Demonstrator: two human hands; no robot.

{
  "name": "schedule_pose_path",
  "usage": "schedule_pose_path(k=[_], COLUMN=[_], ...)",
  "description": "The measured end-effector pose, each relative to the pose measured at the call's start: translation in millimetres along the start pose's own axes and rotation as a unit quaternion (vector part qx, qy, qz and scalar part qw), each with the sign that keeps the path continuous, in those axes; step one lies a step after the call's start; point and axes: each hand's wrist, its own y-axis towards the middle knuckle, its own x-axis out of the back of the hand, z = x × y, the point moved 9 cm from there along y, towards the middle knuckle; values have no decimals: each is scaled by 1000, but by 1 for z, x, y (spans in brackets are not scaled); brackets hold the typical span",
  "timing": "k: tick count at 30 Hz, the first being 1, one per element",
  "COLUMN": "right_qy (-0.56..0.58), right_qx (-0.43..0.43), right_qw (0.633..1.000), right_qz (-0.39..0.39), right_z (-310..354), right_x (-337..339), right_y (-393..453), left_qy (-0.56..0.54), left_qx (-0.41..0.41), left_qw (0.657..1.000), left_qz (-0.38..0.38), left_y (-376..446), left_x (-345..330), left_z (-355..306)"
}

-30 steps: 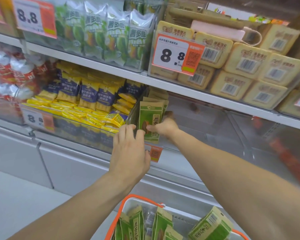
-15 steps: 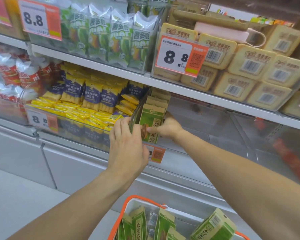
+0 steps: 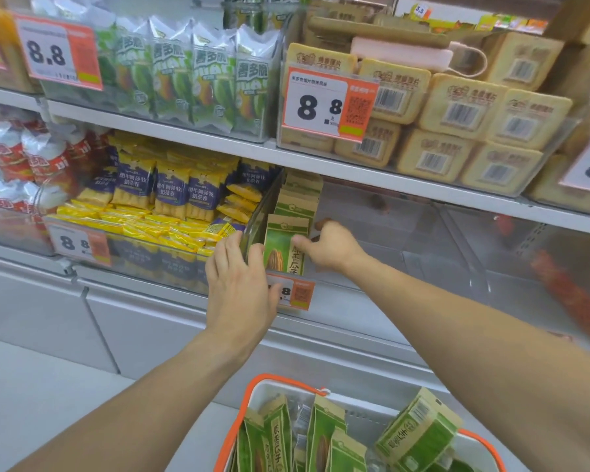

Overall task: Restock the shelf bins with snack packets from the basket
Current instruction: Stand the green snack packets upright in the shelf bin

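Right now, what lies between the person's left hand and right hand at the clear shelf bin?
In the head view, the front green and tan seed packet stands upright between the left hand and the right hand; both touch it.

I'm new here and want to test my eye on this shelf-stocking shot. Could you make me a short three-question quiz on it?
1. True or false: the right hand pinches the front green packet standing in the clear bin.
2. Where is the left hand? A) inside the basket B) at the bin's front left corner, beside the packet C) on the top shelf
3. Fill in: more green packets wait in the white basket with the ______ rim.

Key: 1 true; 2 B; 3 orange.
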Motion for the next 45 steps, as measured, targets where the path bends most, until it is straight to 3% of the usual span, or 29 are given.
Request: schedule_pose_path(k=[2,4,7,9,11,13,15,17,20,25,31,36,38,42,45], right_qy=[-9,103,354,386,353,237,73,-48,-14,66,23,75,89,58,62], right_qx=[27,31,-24,-53,-113,-182,-196,-187,-193,-221,-191,-128,-111,-112,-93], right_qw=[998,992,935,919,913,918,943,964,975,972,980,989,989,975,974], right_qz=[-64,-72,10,62,167,261,258,183,107,40,57,5,37,183,197], right_z=[-1,-15,-56,-97,-145,-194,-238,-268,-288,-301,-284,-242,-233,-243,-244], right_x=[30,51,58,55,32,3,-12,-17,-31,-40,-47,-26,-32,-86,-110], right_y=[-16,-46,-108,-149,-186,-215,-224,-222,-227,-230,-214,-211,-222,-268,-290], left_qy=[-47,-169,-314,-319,-286,-250,-207,-175,-149,-70,-79,-119,-135,-197,-219], left_qx=[-32,-76,-78,-96,-121,-134,-116,-74,-17,-1,116,205,245,308,295], left_qw=[997,980,946,941,941,939,932,916,899,880,823,797,782,734,698], left_qz=[-48,-76,-6,66,133,193,275,352,412,470,551,555,558,573,615], left_y=[-1,-4,-12,-25,-41,-58,-84,-117,-165,-203,-227,-237,-239,-246,-258], left_x=[14,29,21,-1,-27,-54,-88,-122,-154,-162,-171,-184,-187,-191,-190], left_z=[-6,-17,-36,-57,-78,-96,-107,-107,-92,-71,-62,-63,-61,-62,-77])
